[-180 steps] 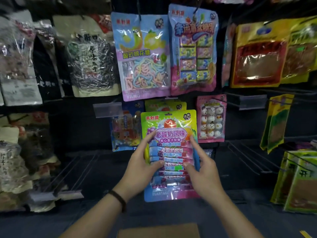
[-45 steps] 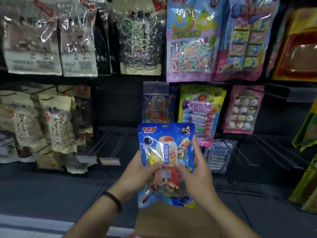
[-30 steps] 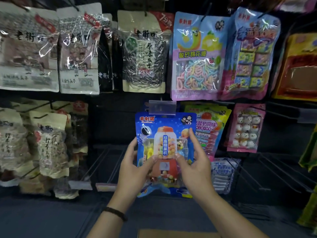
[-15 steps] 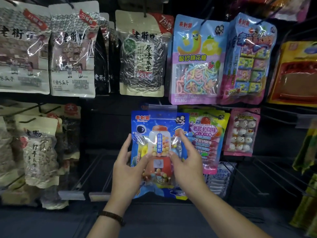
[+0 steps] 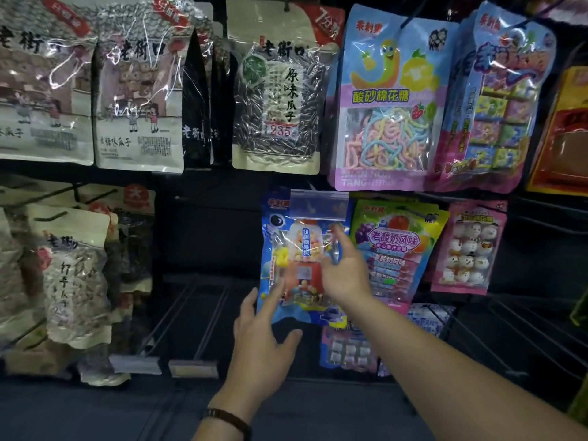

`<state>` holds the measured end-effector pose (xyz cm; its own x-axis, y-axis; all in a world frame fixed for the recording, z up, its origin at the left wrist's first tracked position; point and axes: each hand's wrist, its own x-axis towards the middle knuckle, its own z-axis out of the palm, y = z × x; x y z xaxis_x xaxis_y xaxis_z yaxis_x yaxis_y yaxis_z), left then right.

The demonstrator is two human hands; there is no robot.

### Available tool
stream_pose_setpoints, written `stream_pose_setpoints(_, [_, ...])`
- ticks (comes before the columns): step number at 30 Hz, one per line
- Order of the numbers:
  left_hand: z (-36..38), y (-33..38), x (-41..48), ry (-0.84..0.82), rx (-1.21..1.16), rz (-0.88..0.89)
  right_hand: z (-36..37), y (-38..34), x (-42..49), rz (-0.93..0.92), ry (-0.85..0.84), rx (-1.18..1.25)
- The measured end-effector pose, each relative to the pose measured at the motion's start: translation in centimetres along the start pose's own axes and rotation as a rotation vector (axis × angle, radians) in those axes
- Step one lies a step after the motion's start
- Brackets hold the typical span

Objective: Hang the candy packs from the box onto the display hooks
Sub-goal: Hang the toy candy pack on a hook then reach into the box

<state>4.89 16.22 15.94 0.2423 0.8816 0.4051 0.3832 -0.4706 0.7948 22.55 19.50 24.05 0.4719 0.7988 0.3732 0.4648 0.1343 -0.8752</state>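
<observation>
A blue candy pack (image 5: pixel 286 249) with a red gumball machine printed on it hangs on a display hook, its top behind a clear price tag holder (image 5: pixel 319 209). My right hand (image 5: pixel 345 272) lies against the pack's right half, fingers up on its front and thumb on the plastic. Just below the pack's lower left corner is my left hand (image 5: pixel 261 342), fingers spread and loose, holding nothing; its fingertips reach the pack's bottom edge. The box is out of view.
A green and pink candy pack (image 5: pixel 397 249) hangs right of the blue one, then a pink pack (image 5: pixel 467 249). Seed bags (image 5: pixel 276 90) and larger candy packs (image 5: pixel 385 100) fill the row above. Bare wire hooks (image 5: pixel 191 316) jut out left of my hands and at the lower right (image 5: pixel 509 332).
The blue pack has gone up behind the price tag holder onto the hook. My left hand has let go of it and dropped lower. My right hand still rests on it.
</observation>
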Motion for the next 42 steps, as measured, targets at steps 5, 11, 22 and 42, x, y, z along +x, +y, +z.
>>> stream_pose_setpoints(5, [0.4, 0.0, -0.7, -0.102, 0.053, -0.064, -1.0, 0.7, 0.3, 0.021, -0.043, -0.111])
stream_pose_setpoints(11, [0.1, 0.2, -3.4, -0.205, 0.165, -0.059, -4.7, 1.0, -4.0, 0.014, -0.163, -0.410])
stream_pose_setpoints(22, [-2.3, 1.7, -12.8, -0.809, 0.572, -0.077, -6.6, 11.9, -20.4, 0.157, -0.546, -0.430])
stream_pose_setpoints(42, [0.3, -4.0, -18.8, -1.297, 0.782, -0.179, -6.0, 29.3, -45.2, 0.423, -1.061, -1.012])
